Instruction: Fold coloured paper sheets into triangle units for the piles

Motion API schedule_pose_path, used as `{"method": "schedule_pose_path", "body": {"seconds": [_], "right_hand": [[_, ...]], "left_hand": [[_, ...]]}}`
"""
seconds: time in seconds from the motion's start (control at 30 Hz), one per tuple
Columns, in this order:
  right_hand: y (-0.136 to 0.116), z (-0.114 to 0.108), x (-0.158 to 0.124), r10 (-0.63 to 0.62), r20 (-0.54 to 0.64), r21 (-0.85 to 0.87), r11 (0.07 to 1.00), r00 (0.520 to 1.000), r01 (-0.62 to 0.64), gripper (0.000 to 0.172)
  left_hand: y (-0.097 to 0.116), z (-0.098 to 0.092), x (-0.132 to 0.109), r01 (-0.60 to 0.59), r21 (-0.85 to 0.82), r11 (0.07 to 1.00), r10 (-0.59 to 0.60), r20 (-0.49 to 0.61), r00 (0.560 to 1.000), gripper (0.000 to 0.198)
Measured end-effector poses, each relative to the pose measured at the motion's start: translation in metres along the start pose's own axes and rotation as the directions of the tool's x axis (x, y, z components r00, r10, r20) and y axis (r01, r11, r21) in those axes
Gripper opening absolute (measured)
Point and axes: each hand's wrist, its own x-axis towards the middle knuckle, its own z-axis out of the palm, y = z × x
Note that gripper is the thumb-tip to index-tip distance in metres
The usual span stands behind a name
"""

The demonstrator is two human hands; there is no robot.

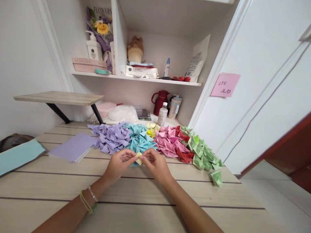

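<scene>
Paper (139, 158), pale yellow and folded small, is pinched from both sides by the left hand (122, 161) and the right hand (156, 163), just in front of the blue origami pieces (141, 136). The two-sided grip probably steadies so small a fold. Purple origami pieces (113, 139), pink origami pieces (167, 142) and green origami pieces (204, 152) lie largely grouped by colour across the counter (109, 213), likely to keep them sorted; the purple sheets (73, 145) lie flat at the left, apart from the folded ones, perhaps to stay uncreased. Fingertips cover much of the yellow fold, so its shape is unclear, and whether it touches the counter I cannot tell. A pale blue sheet (19, 158) is cut off at the left edge; handwriting on the pink note (225, 84) is hard to read.
</scene>
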Motion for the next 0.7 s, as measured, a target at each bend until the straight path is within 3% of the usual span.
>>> {"method": "schedule_pose_path", "body": {"seconds": [0.13,0.27,0.47,0.7], "right_hand": [[0.006,-0.005,0.004,-0.098,0.018,-0.145,0.984,0.995,0.099,0.015],[0.006,-0.008,0.005,-0.165,0.057,-0.245,0.954,0.985,0.174,0.009],[0.003,-0.009,0.004,-0.057,0.073,-0.199,0.977,0.996,0.071,0.006],[0.006,-0.012,0.006,0.086,0.163,0.041,0.995,0.983,-0.094,0.006]], "left_hand": [[0.009,-0.001,-0.002,-0.129,0.24,0.962,0.118,0.063,0.991,0.016],[0.015,-0.003,-0.002,-0.271,0.387,0.882,0.204,0.204,0.957,0.014],[0.02,-0.003,-0.004,-0.29,0.388,0.875,0.224,0.207,0.952,0.02],[0.019,0.002,-0.006,-0.225,0.309,0.924,0.171,0.195,0.966,0.02]]}}
